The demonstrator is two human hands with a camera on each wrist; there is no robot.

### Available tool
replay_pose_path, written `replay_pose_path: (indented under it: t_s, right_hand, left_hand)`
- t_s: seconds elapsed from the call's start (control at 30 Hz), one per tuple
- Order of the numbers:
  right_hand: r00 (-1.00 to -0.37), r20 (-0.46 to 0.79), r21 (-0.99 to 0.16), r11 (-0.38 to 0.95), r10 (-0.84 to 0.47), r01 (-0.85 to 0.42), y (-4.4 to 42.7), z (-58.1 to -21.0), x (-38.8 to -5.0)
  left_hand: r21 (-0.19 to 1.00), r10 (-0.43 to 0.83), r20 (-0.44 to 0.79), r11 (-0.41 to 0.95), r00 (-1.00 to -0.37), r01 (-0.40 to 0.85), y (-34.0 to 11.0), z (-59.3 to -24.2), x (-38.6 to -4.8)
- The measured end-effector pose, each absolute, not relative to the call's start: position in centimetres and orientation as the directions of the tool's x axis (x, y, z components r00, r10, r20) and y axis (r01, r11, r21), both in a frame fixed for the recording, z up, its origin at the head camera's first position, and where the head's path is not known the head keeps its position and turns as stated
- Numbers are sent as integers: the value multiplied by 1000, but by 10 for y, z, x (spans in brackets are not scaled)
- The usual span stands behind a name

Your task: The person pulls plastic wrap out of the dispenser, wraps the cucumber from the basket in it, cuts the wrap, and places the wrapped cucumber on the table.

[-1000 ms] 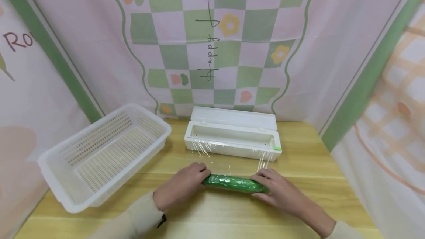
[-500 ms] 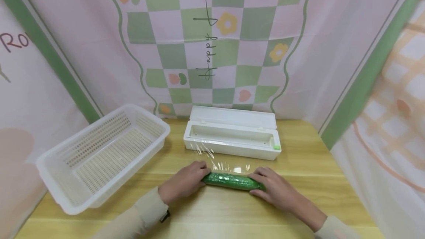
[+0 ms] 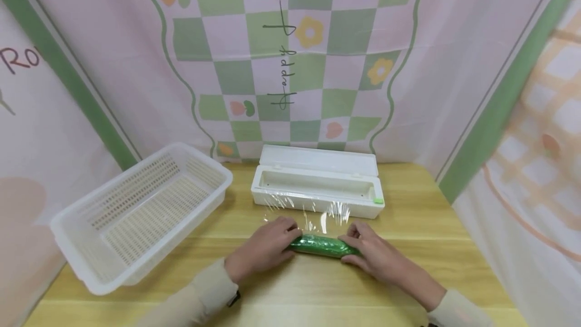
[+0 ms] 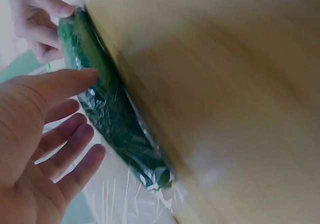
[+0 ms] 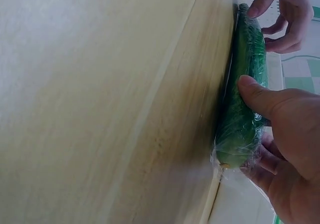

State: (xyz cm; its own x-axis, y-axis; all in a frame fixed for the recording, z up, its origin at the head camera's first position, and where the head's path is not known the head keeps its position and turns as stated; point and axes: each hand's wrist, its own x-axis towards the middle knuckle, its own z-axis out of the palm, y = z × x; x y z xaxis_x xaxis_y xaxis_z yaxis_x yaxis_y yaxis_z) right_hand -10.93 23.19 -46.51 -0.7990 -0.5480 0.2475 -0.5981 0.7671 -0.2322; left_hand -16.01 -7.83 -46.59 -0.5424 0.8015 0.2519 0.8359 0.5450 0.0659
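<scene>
A cucumber [image 3: 321, 246] in clear cling film [image 3: 323, 222] lies crosswise on the wooden table in the head view. From it the film stretches back to a long white film dispenser [image 3: 313, 205] with its lid up. At the cucumber's left part is my left hand [image 3: 265, 247]; in the left wrist view its thumb rests on the wrapped cucumber [image 4: 107, 98], while the other fingers are loosely spread beside it. My right hand [image 3: 379, 256] pinches the right part, thumb on the near side and fingers behind, partly hidden in the right wrist view. Loose film bunches at both ends.
A white perforated plastic basket [image 3: 79, 266] stands on the left of the table. Behind the dispenser hangs a checked curtain [image 3: 313, 74], close to the back edge. A green slider [image 3: 378, 201] sits at the dispenser's right end.
The cucumber has shifted slightly back toward the dispenser. My left hand has moved to the right along it, covering more of its left end. The film's folds have changed.
</scene>
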Motion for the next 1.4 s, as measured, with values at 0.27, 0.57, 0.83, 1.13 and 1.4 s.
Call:
replay_pose_path:
  t_s: [0.27,0.57,0.83,1.13,1.4]
  right_hand:
    - [-807,252,-162,799,-534,-580,230,-464,-113]
    - [-750,350,-44,790,-562,-612,220,-468,-121]
    - [-778,306,-66,803,-548,-592,219,-466,-128]
    - [-790,255,-103,797,-557,-595,221,-463,-134]
    - [-808,276,-53,831,-521,-554,221,-459,-132]
  left_hand:
    - [72,786,257,564,-562,822,-72,-468,-162]
    - [134,784,183,578,-593,805,-64,-469,-172]
    - [179,764,166,598,-623,781,-72,-466,-175]
    - [169,744,229,604,-627,779,-82,-477,-184]
    - [128,757,247,593,-605,795,-80,-477,-188]
